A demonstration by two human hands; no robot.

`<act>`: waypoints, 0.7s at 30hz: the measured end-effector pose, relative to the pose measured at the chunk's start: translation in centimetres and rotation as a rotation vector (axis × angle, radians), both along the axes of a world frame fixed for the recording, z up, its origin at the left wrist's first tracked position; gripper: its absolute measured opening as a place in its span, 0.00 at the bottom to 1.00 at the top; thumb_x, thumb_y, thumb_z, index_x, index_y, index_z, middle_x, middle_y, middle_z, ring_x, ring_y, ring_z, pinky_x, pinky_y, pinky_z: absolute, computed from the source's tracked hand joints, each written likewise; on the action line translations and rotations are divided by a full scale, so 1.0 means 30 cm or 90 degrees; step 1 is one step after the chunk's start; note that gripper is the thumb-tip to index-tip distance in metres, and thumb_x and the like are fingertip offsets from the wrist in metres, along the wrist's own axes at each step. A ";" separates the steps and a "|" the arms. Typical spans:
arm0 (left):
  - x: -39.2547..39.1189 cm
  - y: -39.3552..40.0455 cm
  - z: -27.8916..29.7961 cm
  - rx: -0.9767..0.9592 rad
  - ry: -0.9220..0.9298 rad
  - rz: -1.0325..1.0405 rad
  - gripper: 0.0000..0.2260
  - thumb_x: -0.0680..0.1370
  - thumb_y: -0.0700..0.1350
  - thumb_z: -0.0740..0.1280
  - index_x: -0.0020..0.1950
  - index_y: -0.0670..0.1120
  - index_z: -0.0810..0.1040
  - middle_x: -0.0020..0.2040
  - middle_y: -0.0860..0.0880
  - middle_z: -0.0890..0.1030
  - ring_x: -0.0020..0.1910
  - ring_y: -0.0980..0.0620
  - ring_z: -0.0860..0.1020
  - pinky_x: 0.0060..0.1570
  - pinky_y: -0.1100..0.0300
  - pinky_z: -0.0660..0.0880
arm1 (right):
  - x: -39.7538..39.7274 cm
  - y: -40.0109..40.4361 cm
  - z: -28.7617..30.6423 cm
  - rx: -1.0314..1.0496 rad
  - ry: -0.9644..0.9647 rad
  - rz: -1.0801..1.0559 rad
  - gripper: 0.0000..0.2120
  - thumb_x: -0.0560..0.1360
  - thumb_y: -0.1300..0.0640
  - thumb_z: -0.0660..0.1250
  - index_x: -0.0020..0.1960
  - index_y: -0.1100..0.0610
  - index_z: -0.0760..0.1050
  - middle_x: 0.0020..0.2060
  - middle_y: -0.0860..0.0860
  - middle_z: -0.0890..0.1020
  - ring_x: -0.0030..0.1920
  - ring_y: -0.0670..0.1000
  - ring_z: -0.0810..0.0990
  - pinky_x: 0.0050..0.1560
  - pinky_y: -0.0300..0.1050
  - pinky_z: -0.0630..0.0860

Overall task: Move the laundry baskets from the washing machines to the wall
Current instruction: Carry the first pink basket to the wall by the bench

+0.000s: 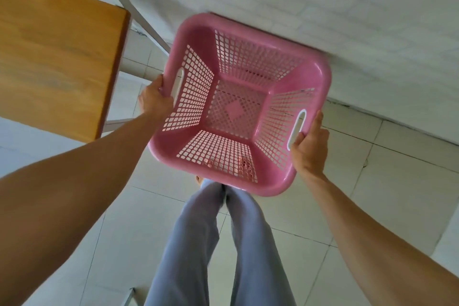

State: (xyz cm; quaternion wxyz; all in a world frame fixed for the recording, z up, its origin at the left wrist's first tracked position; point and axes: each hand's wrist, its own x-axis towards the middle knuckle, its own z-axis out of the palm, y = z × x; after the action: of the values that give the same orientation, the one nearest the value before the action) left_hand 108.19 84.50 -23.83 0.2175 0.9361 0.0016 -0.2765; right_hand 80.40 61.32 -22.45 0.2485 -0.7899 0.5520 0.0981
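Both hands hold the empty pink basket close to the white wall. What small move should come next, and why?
Probably lower the pink plastic lattice basket straight down onto the pale tiled floor. Its far rim already sits by the white brick wall, the left hand and right hand grip its side handles, and it looks empty.

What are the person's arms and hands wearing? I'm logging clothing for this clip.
Nothing: both forearms are bare, with no sleeves in view. The left hand and right hand have no gloves, and no rings, watch or bands show.
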 end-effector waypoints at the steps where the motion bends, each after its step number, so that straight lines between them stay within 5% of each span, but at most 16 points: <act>1: 0.000 0.001 -0.002 0.001 -0.003 -0.001 0.17 0.77 0.44 0.66 0.65 0.52 0.75 0.53 0.49 0.84 0.46 0.45 0.83 0.43 0.55 0.79 | 0.002 0.007 0.009 -0.001 0.004 -0.004 0.33 0.81 0.58 0.60 0.83 0.56 0.50 0.57 0.65 0.74 0.46 0.63 0.80 0.42 0.52 0.78; 6: -0.012 -0.006 0.047 0.051 0.019 -0.084 0.17 0.77 0.48 0.68 0.65 0.47 0.73 0.55 0.46 0.82 0.50 0.43 0.81 0.47 0.50 0.78 | 0.011 -0.023 0.033 0.039 0.084 0.024 0.35 0.81 0.56 0.63 0.82 0.55 0.48 0.56 0.64 0.73 0.44 0.63 0.81 0.38 0.50 0.80; 11: -0.109 -0.014 0.220 0.096 0.044 -0.110 0.22 0.78 0.49 0.66 0.71 0.48 0.68 0.62 0.41 0.76 0.65 0.39 0.71 0.58 0.41 0.73 | -0.061 0.027 0.162 0.090 0.105 0.065 0.18 0.78 0.59 0.66 0.67 0.59 0.71 0.57 0.61 0.78 0.47 0.58 0.83 0.45 0.48 0.84; 21: -0.472 -0.009 0.646 -0.011 0.082 -0.340 0.12 0.76 0.41 0.65 0.58 0.44 0.79 0.55 0.47 0.81 0.50 0.47 0.78 0.48 0.54 0.79 | -0.239 0.292 0.612 0.081 -0.056 0.048 0.26 0.77 0.51 0.67 0.72 0.50 0.64 0.59 0.49 0.79 0.56 0.52 0.82 0.44 0.46 0.81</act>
State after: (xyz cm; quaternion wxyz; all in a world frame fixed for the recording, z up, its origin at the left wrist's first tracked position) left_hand 94.02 84.23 -4.44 0.1442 0.8819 -0.2340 -0.3830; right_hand 73.24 70.08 -4.10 0.3184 -0.7963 0.5029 0.1078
